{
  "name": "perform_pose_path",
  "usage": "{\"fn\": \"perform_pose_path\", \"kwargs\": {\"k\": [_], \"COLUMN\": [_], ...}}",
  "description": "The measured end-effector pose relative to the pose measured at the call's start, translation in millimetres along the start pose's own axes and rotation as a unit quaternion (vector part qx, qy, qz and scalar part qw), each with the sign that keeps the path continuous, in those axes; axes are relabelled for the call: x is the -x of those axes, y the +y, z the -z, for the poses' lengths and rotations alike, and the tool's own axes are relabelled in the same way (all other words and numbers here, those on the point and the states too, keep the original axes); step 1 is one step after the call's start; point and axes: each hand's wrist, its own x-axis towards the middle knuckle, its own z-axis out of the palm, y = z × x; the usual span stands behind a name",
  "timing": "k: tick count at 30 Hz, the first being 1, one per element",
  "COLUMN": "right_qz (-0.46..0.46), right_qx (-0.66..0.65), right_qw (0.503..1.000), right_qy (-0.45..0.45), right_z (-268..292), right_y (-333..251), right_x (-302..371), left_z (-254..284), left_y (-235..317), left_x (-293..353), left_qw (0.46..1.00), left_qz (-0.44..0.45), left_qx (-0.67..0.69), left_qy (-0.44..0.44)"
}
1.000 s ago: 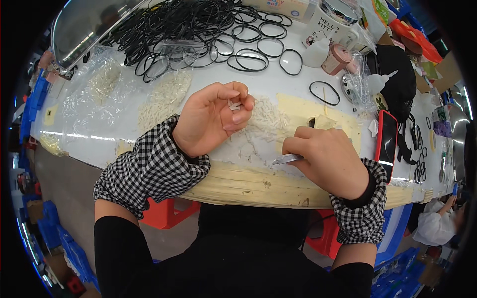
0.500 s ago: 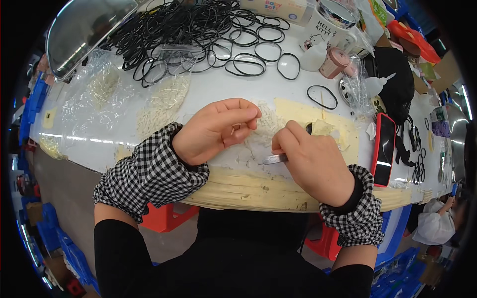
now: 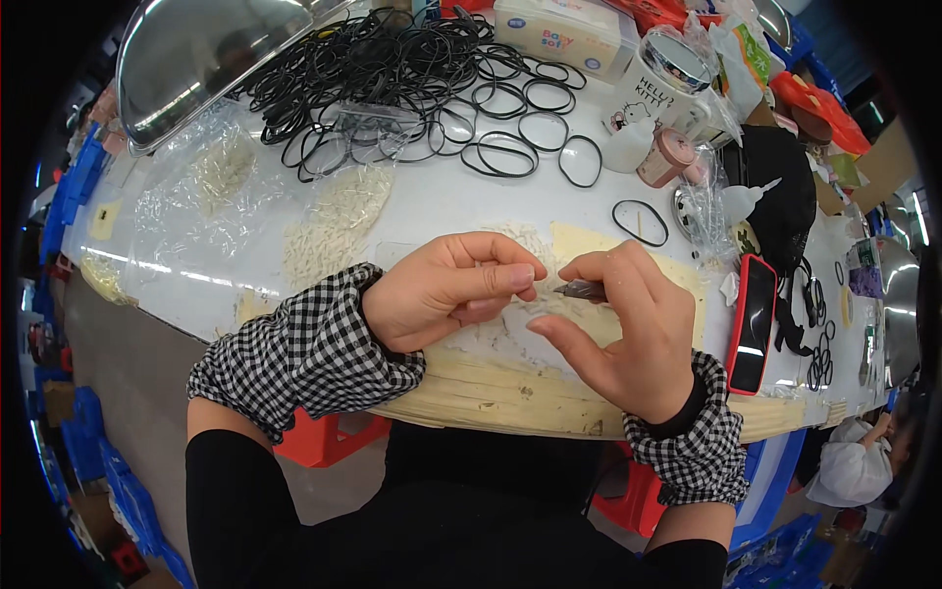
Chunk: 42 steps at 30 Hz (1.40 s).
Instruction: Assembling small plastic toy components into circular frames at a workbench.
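My left hand (image 3: 456,290) is over the near part of the table, thumb and fingertips pinched together. Whatever they hold is too small to make out. Close to its right, my right hand (image 3: 638,324) keeps a small pointed metal tool (image 3: 581,291) in its curled fingers, with the thumb spread away from them. The tool's tip points left toward the left fingertips; its handle is hidden in the palm. Small whitish pieces (image 3: 525,236) lie on the table just beyond the hands. Past my left wrist is a heap of similar pieces (image 3: 319,247), partly under a clear bag (image 3: 358,196).
Black bands (image 3: 363,74) are heaped at the back, several spread singly. A metal dome (image 3: 186,74) stands at the far left. A yellow sheet (image 3: 677,270) lies beyond my right hand, with a red-edged phone (image 3: 752,324) to its right. Cup (image 3: 638,93) and pink tub (image 3: 667,157) stand behind.
My right hand has turned, its thumb opening away from the fingers, and the metal tool's tip now points higher. My left hand has moved slightly right and down, still pinched.
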Motion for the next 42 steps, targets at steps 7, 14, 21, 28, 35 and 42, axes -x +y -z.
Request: {"fn": "perform_pose_path", "kwargs": {"k": [7, 14, 21, 28, 35, 42], "right_qz": [-0.027, -0.043, -0.046, -0.045, -0.048, -0.049], "right_qx": [0.104, 0.115, 0.119, 0.125, 0.121, 0.112], "right_qw": [0.994, 0.992, 0.992, 0.991, 0.991, 0.992], "right_qy": [0.001, -0.006, -0.002, -0.012, -0.021, -0.022], "right_z": [-8, -11, -12, -12, -11, -11], "right_y": [4, 0, 0, 0, -1, -1], "right_x": [5, 4, 5, 5, 5, 4], "left_z": [-5, -6, -7, -3, 1, 1], "left_y": [1, -8, -7, -6, -4, -4], "left_x": [0, 1, 0, 0, 1, 1], "left_qw": [1.0, 1.0, 0.997, 0.993, 0.993, 0.994], "left_qz": [-0.022, -0.024, -0.057, -0.081, -0.071, -0.061], "left_qx": [-0.001, 0.002, -0.05, -0.081, -0.087, -0.077], "left_qy": [0.005, -0.01, -0.001, -0.01, -0.038, -0.039]}}
